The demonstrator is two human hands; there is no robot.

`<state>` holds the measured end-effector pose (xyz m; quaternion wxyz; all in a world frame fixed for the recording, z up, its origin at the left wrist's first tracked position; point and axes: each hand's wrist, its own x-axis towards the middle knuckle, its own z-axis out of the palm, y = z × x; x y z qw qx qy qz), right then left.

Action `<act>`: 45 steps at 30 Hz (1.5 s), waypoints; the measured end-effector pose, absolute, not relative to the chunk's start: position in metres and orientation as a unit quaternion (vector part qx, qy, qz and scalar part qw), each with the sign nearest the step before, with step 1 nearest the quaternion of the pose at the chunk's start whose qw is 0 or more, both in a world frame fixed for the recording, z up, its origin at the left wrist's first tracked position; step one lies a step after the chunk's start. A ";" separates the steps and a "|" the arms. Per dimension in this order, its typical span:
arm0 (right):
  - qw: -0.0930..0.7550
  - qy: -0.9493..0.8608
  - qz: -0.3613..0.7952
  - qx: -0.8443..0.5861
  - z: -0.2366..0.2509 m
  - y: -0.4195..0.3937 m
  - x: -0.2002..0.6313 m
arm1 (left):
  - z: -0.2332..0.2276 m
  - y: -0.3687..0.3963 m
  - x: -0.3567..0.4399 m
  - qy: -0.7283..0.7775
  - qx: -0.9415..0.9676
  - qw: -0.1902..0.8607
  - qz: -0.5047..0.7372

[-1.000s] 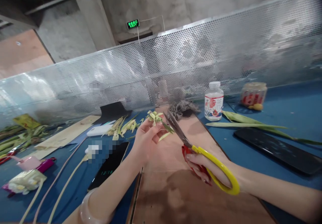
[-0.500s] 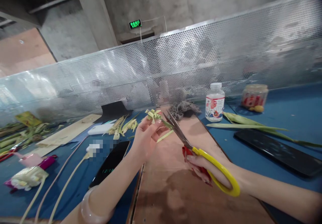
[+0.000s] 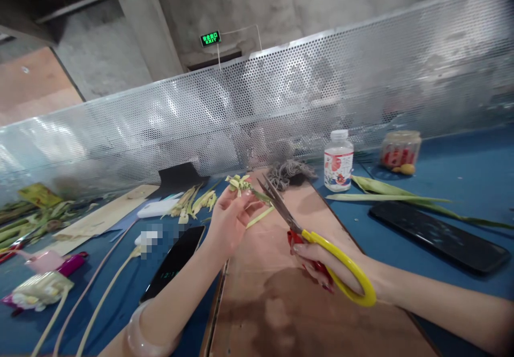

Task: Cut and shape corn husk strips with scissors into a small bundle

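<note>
My left hand pinches a small woven piece of pale green leaf strips between thumb and fingers, its knotted end pointing up. A greener leaf tail runs out of it to the right, close to the blades. In my right hand is a pair of scissors with one yellow and one red handle. The blades stand slightly apart, tips up and to the left beside the leaf tail. Whether they touch it I cannot tell. A pale leaf strip lies below the left fingers.
A brown board runs down the middle of the blue table. Right of it are a white bottle, a jar, long leaves and a black phone. Grey string lies behind; another phone and cables are left.
The whole view has shifted slightly, so everything appears a little further left. Both hands keep their grips, and the scissors remain close to the leaf tail with blades slightly apart.
</note>
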<state>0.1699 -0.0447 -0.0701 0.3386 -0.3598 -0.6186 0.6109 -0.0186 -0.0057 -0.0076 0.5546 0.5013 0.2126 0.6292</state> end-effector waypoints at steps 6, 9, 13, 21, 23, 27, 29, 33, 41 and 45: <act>0.325 -0.625 0.606 -0.370 -0.077 -0.043 0.171 | -0.010 -0.005 -0.018 0.197 0.502 0.555 0.633; 0.320 -0.624 0.610 -0.368 -0.078 -0.042 0.171 | -0.010 -0.004 -0.018 0.196 0.499 0.554 0.637; 0.330 -0.627 0.601 -0.370 -0.077 -0.044 0.172 | -0.009 -0.004 -0.018 0.203 0.491 0.557 0.638; 0.329 -0.622 0.599 -0.383 -0.073 -0.046 0.172 | -0.009 -0.007 -0.016 0.231 0.470 0.565 0.637; 0.329 -0.626 0.595 -0.382 -0.073 -0.046 0.173 | -0.008 -0.007 -0.016 0.227 0.475 0.563 0.637; 0.334 -0.627 0.600 -0.368 -0.076 -0.046 0.172 | -0.007 -0.007 -0.017 0.218 0.491 0.561 0.629; 0.334 -0.630 0.601 -0.360 -0.078 -0.045 0.171 | -0.007 -0.007 -0.018 0.215 0.498 0.559 0.627; 0.331 -0.623 0.603 -0.372 -0.078 -0.045 0.170 | -0.008 -0.006 -0.018 0.218 0.502 0.561 0.621; 0.332 -0.644 0.580 -0.373 -0.072 -0.046 0.171 | -0.006 -0.008 -0.018 0.220 0.496 0.572 0.616; 0.334 -0.645 0.565 -0.392 -0.073 -0.046 0.170 | -0.005 -0.009 -0.017 0.226 0.491 0.569 0.620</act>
